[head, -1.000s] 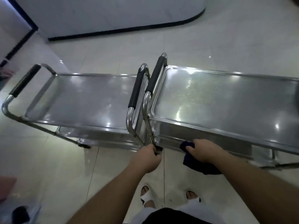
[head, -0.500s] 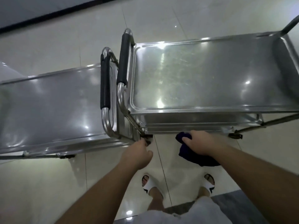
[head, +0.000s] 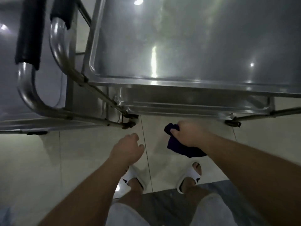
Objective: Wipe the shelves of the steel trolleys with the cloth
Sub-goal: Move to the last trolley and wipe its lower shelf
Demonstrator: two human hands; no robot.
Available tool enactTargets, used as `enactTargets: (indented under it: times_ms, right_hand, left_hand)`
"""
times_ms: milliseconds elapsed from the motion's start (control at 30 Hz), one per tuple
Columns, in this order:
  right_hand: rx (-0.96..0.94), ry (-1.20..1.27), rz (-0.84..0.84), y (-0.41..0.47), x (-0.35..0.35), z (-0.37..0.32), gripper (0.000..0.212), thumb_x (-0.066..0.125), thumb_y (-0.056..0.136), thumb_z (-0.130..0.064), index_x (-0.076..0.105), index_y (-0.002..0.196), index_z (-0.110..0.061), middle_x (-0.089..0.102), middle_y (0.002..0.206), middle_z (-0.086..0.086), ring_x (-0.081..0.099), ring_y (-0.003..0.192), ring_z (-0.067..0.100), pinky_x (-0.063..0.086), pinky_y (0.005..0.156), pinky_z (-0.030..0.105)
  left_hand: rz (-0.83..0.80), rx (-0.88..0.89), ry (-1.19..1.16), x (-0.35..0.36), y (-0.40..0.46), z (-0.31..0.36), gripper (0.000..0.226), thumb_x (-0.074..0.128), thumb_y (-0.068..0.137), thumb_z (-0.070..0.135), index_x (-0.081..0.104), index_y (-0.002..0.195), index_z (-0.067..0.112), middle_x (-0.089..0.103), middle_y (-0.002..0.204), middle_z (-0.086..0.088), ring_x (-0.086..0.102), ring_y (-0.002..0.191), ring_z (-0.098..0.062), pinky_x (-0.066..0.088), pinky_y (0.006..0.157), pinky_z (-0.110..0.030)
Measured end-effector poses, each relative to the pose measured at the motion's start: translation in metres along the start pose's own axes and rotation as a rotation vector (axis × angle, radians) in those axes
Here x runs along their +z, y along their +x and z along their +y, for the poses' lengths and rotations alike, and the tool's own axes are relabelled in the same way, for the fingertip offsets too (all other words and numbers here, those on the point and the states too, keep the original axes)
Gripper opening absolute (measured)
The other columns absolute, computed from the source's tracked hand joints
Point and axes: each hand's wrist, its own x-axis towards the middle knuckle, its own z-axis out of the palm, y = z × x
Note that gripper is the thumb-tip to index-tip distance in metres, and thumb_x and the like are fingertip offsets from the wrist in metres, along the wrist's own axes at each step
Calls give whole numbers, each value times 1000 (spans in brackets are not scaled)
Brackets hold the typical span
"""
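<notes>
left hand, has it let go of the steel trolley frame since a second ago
Yes. The left hand gripped the lower corner of the right steel trolley frame earlier; now it hangs clear of it, pulled back toward the person over the pale floor tiles, holding nothing.

Right hand (head: 189, 135) gripping dark cloth (head: 180, 148), steel trolleys (head: 187, 88) ahead

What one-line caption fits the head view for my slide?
Right hand grips dark cloth below right trolley's top shelf; left hand hangs free near frame corner.
</notes>
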Motion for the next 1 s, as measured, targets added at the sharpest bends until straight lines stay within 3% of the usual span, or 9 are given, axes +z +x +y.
enactTargets:
  times_ms: [100, 367, 500, 600, 733, 867, 1000]
  right_hand:
    - [33, 7, -17, 46, 32, 15, 43, 32, 109, -52, 55, 114, -15, 54, 94, 2, 54, 84, 21, 42, 74, 36]
    - [21, 110, 61, 179, 130, 32, 45, 31, 107, -55, 56, 108, -18, 59, 99, 2, 57, 87, 19, 47, 82, 37]
    - [-7, 84, 89, 250, 160, 31, 45, 31, 105, -58, 58, 104, -21, 63, 101, 2, 60, 88, 20, 48, 82, 39]
    - [-70, 67, 176, 301, 177, 29, 49, 34, 106, -56, 60, 122, -17, 66, 113, 7, 60, 91, 25, 49, 83, 39]
    - [-123, 27, 317, 363, 190, 23, 50, 37, 107, -55, 57, 120, -11, 62, 103, 10, 54, 79, 24, 41, 71, 36]
    - [-206, 11, 405, 413, 195, 22, 47, 36, 107, -53, 62, 104, -14, 65, 95, 8, 57, 76, 22, 41, 66, 36]
    - [-233, 38, 494, 450, 191, 21, 48, 35, 106, -56, 62, 100, -17, 64, 87, 1, 59, 74, 16, 47, 72, 36]
  left_hand:
    - [-8, 8, -19, 25, 52, -12, 54, 54, 101, 47, 48, 149, 22, 55, 146, -5, 56, 127, -26, 48, 102, -37]
    - [49, 54, 55, 80, 178, -66, 52, 54, 100, 43, 51, 147, 21, 57, 144, -7, 57, 125, -26, 50, 101, -40]
    - [100, 61, 92, 98, 235, -86, 39, 53, 98, 40, 58, 131, 20, 62, 126, -8, 61, 109, -28, 55, 94, -42]
    - [134, 56, 108, 110, 277, -98, 34, 54, 97, 45, 59, 122, 23, 62, 113, -2, 61, 97, -24, 54, 83, -40]
    - [226, 110, 76, 129, 325, -117, 53, 44, 77, 59, 63, 113, 25, 62, 105, 1, 63, 93, -24, 57, 83, -43]
    - [322, 171, 61, 149, 377, -133, 21, 62, 91, 37, 66, 103, 20, 64, 100, -2, 64, 91, -24, 58, 82, -41]
    - [360, 204, 32, 158, 411, -140, 12, 63, 95, 36, 62, 91, 25, 62, 84, 7, 60, 76, -10, 40, 58, -26]
